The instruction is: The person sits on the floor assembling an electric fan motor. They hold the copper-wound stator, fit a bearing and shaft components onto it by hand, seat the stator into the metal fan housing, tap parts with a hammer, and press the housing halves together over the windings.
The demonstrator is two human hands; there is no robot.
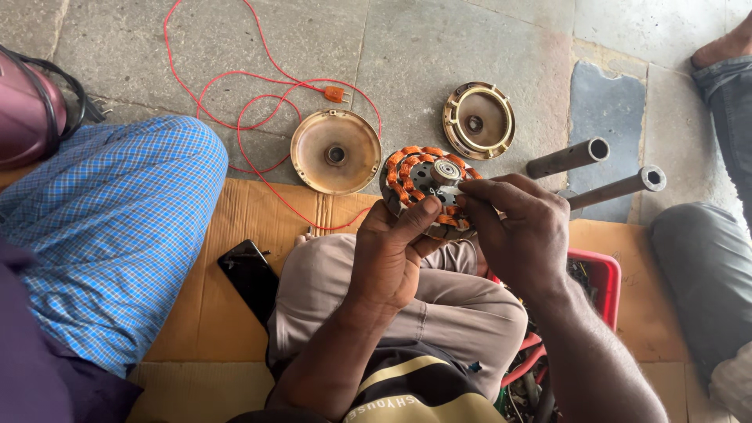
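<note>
I hold a round fan-motor stator with orange copper coils and a metal hub above my bent knee. My left hand grips its near rim from below, thumb laid along the edge. My right hand rests on the right side of the stator, fingertips pinched at the hub near the centre bearing. Whether the right fingers hold a small part is hidden.
Two round metal motor covers lie on the stone floor beyond. A red wire loops there. Two metal pipes lie right. A black phone rests on cardboard. A red tray sits right. Other people's legs flank me.
</note>
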